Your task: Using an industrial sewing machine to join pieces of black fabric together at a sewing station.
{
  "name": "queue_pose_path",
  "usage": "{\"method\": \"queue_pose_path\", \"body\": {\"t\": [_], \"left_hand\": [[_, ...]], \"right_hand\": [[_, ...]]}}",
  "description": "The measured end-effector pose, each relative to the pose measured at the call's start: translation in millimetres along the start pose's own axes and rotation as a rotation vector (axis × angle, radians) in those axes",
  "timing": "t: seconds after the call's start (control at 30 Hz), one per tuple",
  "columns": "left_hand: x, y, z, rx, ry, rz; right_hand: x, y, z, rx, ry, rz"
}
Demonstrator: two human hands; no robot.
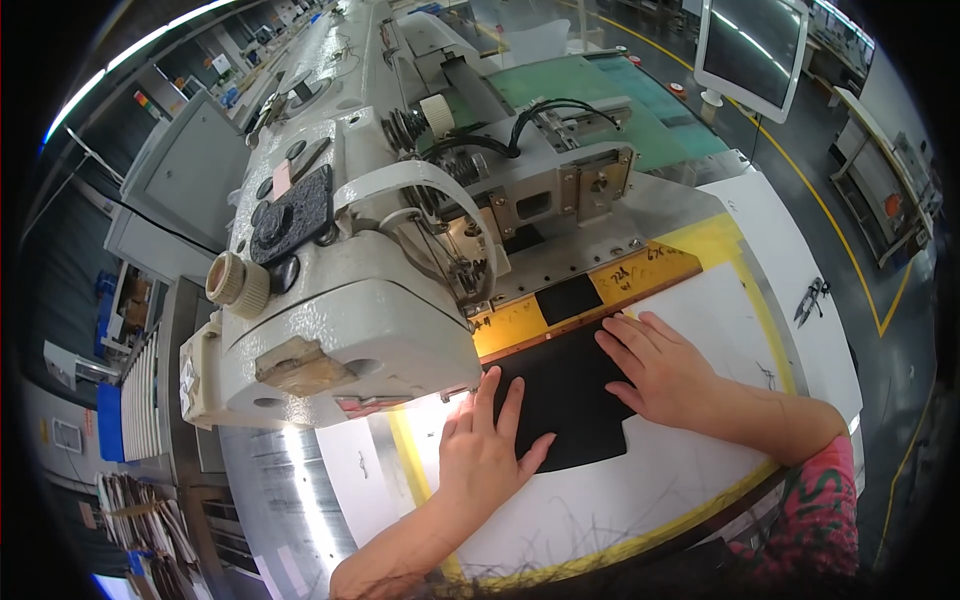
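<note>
A flat black piece of material (565, 410) lies on the white work surface, its far edge against a golden-yellow clamp plate (620, 277) with handwriting on it. My left hand (485, 440) rests on the piece's left side, fingers spread and pointing at the plate. On the right side, my right hand (655, 370) lies with its fingers stretched out, fingertips on the piece near the plate's edge. Neither hand grips anything. A large off-white sewing machine head (350, 330) stands over the left part of the plate and hides what is beneath it.
Small thread snips (810, 300) lie on the white sheet at the right. Yellow tape (775, 320) borders the work surface. Behind the machine is a green table (650, 110), with a screen (752, 50) at the back right. Stacked sheets (150, 525) sit on the lower left.
</note>
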State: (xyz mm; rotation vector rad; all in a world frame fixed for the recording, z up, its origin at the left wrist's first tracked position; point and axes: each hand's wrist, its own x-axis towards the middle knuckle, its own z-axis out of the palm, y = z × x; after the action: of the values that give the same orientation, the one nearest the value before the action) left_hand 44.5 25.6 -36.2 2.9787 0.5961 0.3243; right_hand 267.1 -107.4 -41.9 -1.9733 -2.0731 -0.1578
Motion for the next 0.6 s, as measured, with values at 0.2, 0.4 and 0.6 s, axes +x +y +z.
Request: {"method": "queue_pose_path", "body": {"t": [0.2,0.4,0.6], "left_hand": [[-0.5,-2.3,2.1,-0.013,0.016,0.0],[-1.0,-2.8,1.7,-0.007,0.02,-0.006],[-0.6,-2.4,1.2,-0.002,0.016,-0.005]], "right_hand": [[0.4,1.6,3.0,-0.001,-0.002,0.003],[0.4,2.8,6.4,-0.059,0.026,-0.044],[0.3,3.2,5.0,-0.075,0.026,-0.052]]}}
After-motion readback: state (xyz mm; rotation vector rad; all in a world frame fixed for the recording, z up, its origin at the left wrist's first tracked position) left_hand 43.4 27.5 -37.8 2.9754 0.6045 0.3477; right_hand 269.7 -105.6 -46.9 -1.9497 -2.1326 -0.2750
